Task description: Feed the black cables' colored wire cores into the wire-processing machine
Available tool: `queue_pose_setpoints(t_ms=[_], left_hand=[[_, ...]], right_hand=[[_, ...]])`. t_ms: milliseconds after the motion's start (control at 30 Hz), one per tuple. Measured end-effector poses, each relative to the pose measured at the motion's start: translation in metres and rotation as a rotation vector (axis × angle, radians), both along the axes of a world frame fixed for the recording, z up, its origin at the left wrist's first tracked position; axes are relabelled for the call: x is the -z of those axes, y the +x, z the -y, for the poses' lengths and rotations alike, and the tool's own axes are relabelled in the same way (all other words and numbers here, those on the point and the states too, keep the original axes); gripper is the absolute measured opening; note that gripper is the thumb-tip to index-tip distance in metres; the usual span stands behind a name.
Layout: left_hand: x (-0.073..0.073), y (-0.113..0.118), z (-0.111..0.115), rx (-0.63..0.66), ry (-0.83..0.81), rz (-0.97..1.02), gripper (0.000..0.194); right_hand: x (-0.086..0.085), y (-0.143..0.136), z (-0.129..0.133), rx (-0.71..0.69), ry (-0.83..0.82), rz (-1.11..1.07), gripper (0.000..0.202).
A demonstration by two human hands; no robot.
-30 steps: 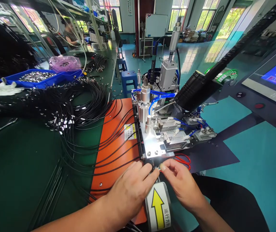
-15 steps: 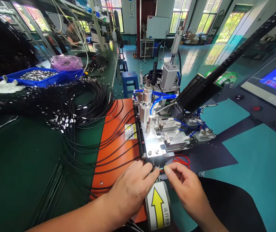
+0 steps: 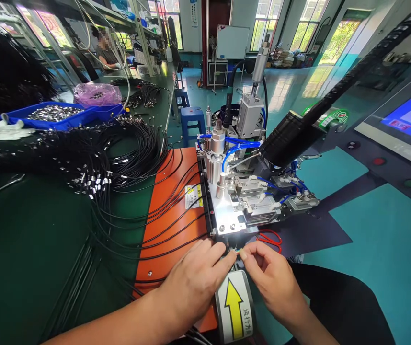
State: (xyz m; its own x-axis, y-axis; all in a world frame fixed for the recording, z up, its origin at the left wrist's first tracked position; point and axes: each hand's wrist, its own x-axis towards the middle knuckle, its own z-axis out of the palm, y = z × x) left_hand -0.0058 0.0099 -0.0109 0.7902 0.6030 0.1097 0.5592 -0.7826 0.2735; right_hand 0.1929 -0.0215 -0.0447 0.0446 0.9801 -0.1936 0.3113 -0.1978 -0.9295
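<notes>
My left hand (image 3: 199,272) is closed at the near end of a metal machine (image 3: 227,211), thumb and forefinger pinched around a cable end that is mostly hidden by the fingers. Thin coloured wires (image 3: 238,252) stick out from that pinch to the right. The fingertips of my right hand (image 3: 270,274) are pressed together on these wires, almost touching the left thumb. Just below both hands is a rounded cover (image 3: 234,306) bearing a yellow arrow. Black cables (image 3: 171,248) run across the orange plate (image 3: 165,225) into the machine's left side.
Coiled black cables with metal ends (image 3: 97,184) cover the green bench on the left. Behind them stand a blue tray of small metal parts (image 3: 56,113) and a pink bag (image 3: 97,93). A black nozzle (image 3: 282,139) overhangs the machine; a control panel (image 3: 399,163) is at right. Another person sits far back.
My right hand has moved slightly left, closer to the left fingertips, so less of the coloured wires shows. My left hand stays in place.
</notes>
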Motion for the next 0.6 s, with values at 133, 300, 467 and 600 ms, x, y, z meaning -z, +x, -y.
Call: queue_pose_setpoints(t_ms=[133, 300, 467, 600], left_hand=[[0.001, 0.000, 0.000, 0.002, 0.007, 0.013, 0.035], [0.004, 0.000, -0.001, 0.002, 0.022, 0.018, 0.034], [0.004, 0.000, 0.000, 0.000, 0.031, 0.001, 0.034], [0.003, 0.000, 0.000, -0.004, 0.034, -0.009, 0.032]], right_hand=[[-0.006, 0.003, -0.004, -0.020, 0.065, 0.070, 0.022], [-0.013, 0.003, -0.010, -0.101, 0.160, 0.107, 0.026], [-0.014, 0.002, -0.008, -0.097, 0.219, 0.098, 0.023], [-0.014, 0.002, -0.008, -0.083, 0.212, 0.110, 0.022]])
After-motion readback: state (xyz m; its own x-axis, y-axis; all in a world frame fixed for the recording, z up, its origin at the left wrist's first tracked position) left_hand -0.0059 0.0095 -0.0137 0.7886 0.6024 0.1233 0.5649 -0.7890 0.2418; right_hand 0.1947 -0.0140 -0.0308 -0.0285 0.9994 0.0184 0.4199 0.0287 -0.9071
